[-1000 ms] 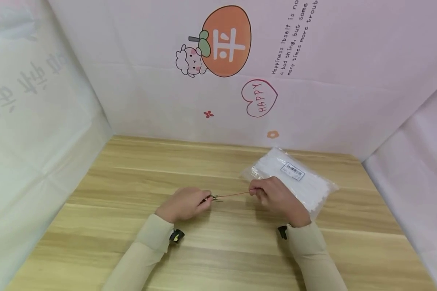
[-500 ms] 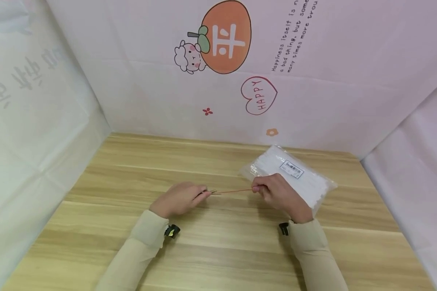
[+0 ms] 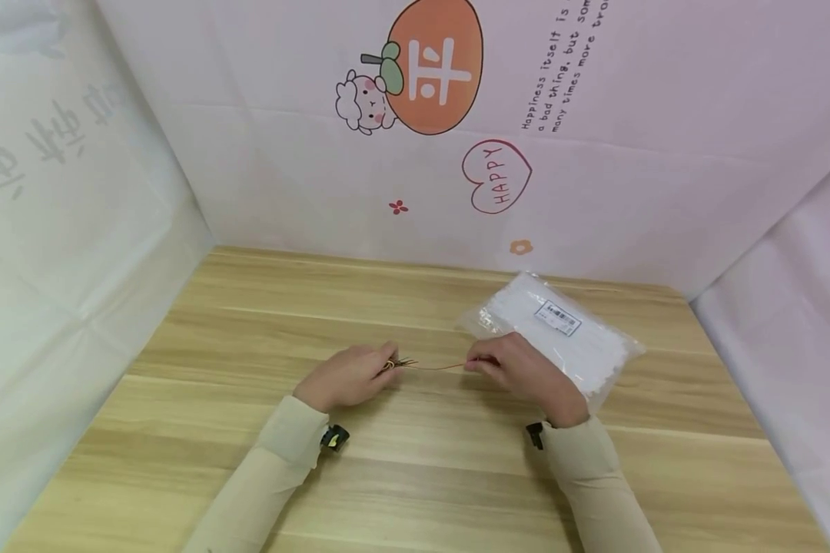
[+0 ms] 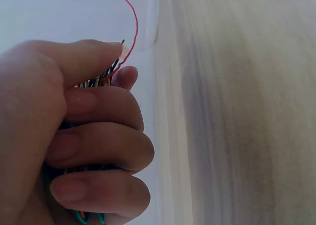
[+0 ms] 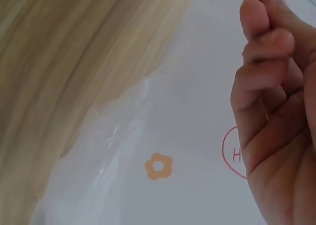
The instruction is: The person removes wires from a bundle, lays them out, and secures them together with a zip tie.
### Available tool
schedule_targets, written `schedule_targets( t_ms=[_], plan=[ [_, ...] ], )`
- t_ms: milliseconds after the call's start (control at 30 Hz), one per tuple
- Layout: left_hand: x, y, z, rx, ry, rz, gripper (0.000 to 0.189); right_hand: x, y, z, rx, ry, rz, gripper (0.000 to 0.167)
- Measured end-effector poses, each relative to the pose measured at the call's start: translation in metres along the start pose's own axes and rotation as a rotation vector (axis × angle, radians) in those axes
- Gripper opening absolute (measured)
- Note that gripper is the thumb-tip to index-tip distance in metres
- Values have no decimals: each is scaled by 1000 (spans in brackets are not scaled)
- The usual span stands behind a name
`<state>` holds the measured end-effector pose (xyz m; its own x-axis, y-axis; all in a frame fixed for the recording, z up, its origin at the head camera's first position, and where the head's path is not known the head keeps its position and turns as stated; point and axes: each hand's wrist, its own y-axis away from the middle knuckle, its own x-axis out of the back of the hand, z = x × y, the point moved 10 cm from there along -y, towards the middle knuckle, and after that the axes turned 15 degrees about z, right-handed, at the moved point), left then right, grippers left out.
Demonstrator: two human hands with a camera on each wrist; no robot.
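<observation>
My left hand [image 3: 349,376] grips a bundle of thin coloured wires, its fingers curled round them. In the left wrist view the ends of the wire bundle [image 4: 101,81], black and yellowish among them, poke out between thumb and index finger, and green loops show below the little finger. One red wire [image 4: 137,27] bows out of the bundle toward my right hand [image 3: 519,372]. Thumb and fingertips of the right hand pinch its far end, above the near-left part of a clear plastic bag. The right wrist view shows these fingertips pressed together; the wire is hidden there.
The clear plastic bag [image 3: 598,346] of white contents, with a barcode label [image 3: 558,317], lies at the back right of the wooden table [image 3: 415,484]. Printed white cloth [image 3: 283,177] hangs behind the table and along both sides.
The red wire was stretched straight between the hands and now sags slightly. Since half a second ago the right hand has moved a little left and the left hand slightly right, closer together.
</observation>
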<state>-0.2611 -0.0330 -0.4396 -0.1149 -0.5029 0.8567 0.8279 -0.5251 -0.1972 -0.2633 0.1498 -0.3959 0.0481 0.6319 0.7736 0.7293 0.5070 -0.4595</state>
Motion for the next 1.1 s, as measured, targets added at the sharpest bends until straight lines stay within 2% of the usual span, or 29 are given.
schedule_targets(
  t_ms=[100,233,400,567,800,900,1100],
  plan=[
    [0,-1,0,-2,3,5,18,-2,-1,-5,26,28,-4,10],
    [-1,-2,-1,-8,-8,-6,24,3,-1,-7,62,100,42,15],
    [-2,-1,-2,-2,76,-42,26,10,0,-3,86,177,110,23],
    [2,0,-5,27,167,-51,30,14,2,2,67,184,118,27],
    [7,-1,-7,15,207,-38,36,21,2,1,127,145,164,24],
    [6,0,-6,13,213,-56,33,23,3,8,101,139,160,25],
    [3,4,3,15,213,-109,15,22,6,20,5,131,105,26]
  ],
)
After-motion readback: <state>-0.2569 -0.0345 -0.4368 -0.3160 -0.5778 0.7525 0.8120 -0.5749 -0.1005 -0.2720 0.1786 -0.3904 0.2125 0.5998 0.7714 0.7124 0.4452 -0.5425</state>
